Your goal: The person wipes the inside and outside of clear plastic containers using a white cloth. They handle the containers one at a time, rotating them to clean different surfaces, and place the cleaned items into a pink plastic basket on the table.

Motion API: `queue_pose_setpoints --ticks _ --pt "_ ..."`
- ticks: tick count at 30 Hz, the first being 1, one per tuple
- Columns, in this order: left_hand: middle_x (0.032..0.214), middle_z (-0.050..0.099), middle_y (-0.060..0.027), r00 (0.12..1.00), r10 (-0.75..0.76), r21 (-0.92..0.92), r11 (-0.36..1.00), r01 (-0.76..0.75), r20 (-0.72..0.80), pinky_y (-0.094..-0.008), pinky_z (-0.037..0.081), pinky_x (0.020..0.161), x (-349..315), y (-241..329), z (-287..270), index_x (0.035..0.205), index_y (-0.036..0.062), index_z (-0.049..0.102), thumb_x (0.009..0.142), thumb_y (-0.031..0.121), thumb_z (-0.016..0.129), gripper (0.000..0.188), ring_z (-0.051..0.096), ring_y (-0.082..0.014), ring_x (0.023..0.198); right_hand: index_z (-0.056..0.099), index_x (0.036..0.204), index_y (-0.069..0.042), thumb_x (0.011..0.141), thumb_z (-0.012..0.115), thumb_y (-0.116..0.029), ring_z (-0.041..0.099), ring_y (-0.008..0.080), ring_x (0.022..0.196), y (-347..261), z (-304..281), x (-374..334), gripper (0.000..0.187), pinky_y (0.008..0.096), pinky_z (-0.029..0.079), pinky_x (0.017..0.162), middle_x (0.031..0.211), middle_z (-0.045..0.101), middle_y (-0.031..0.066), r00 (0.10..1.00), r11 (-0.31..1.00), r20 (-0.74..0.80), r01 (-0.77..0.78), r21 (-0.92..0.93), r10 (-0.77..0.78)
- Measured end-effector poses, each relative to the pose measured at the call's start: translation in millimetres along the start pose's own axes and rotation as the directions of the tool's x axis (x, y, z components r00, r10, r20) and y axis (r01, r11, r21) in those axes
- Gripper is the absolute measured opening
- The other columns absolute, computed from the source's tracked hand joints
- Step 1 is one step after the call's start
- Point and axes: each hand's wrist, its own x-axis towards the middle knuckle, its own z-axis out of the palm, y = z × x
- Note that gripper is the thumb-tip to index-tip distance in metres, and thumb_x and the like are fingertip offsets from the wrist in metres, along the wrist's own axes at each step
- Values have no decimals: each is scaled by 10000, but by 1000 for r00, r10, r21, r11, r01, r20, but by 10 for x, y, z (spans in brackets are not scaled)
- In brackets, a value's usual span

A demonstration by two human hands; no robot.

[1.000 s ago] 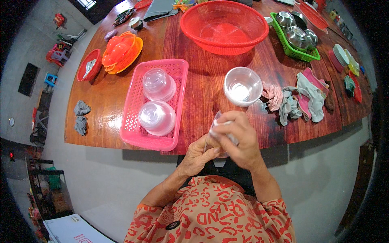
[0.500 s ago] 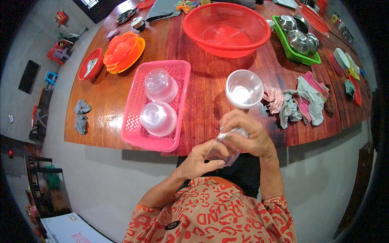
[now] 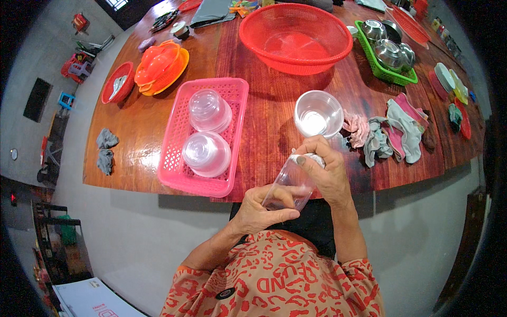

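1. While a clear plastic tub [image 3: 287, 177] sits tilted between two hands at the table's [image 3: 269, 132] near edge, the step in hand looks like wiping it out or around its upper end.

2. Left hand [image 3: 260, 212] has the lower end, thumb and fingers wrapped about the thin wall; right hand [image 3: 331, 174] is up top, fingers closed on a bunched white cloth [image 3: 312, 158] at the upper edge. So the hands are apart, bridged by the tub.

3. What the next move calls for, I'd judge: a steady, light left grip, since that wall looks ready to flex, and enough slack on the right to work the cloth round.

4. Just beyond the right hand, a clear round tub [image 3: 318, 113] stands mouth up; leftward, a pink perforated basket [image 3: 242, 103] carries two upturned clear tubs [image 3: 206, 153].

5. Hard calls now! Fingers cover much of the cloth, so its full size is anyone's guess. Glare and transparency blur the held tub's outline; which end is the mouth, I can't tell. Nor can I say whether the upturned pair are singles or nested stacks.
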Motion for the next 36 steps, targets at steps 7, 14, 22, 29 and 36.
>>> queue_pose_setpoints --ticks 7,14,22,29,36 --pt "964 650 -71 995 -86 -89 993 81 -51 -281 506 819 -43 -103 -82 864 19 632 769 -13 724 135 615 -131 922 597 878 -27 746 645 -20 537 264 926 -165 237 -89 140 366 425 823 939 563 92 961 932 -24 262 -251 -277" --pt "974 657 -91 999 -20 -2 1000 20 -41 -254 498 732 -106 -52 -135 819 13 630 757 -29 728 123 604 -108 885 573 922 -51 783 613 -63 509 278 921 -200 244 -106 145 374 381 853 976 531 101 925 883 84 380 -274 -371" --pt "1132 623 -222 995 65 -160 986 -52 76 -284 508 791 -67 -1 -143 747 17 602 733 -75 717 148 628 -170 937 552 999 -27 924 496 -153 494 115 901 77 65 -19 157 256 409 808 958 526 28 988 931 152 -74 357 20" --pt "1104 603 -293 999 39 -415 909 -45 -21 -455 565 739 -32 -82 -188 631 20 512 740 76 757 274 652 -393 927 539 1059 -31 968 450 -206 511 91 894 74 170 -159 217 243 421 813 967 553 20 975 814 27 -200 546 221" --pt "1200 548 -272 988 43 -481 870 -109 -146 -499 583 733 27 -180 -152 754 3 480 761 45 729 253 591 -440 1031 524 1146 25 949 433 -123 501 242 995 109 340 -236 263 342 420 859 1114 500 157 901 948 -326 218 -232 -287"
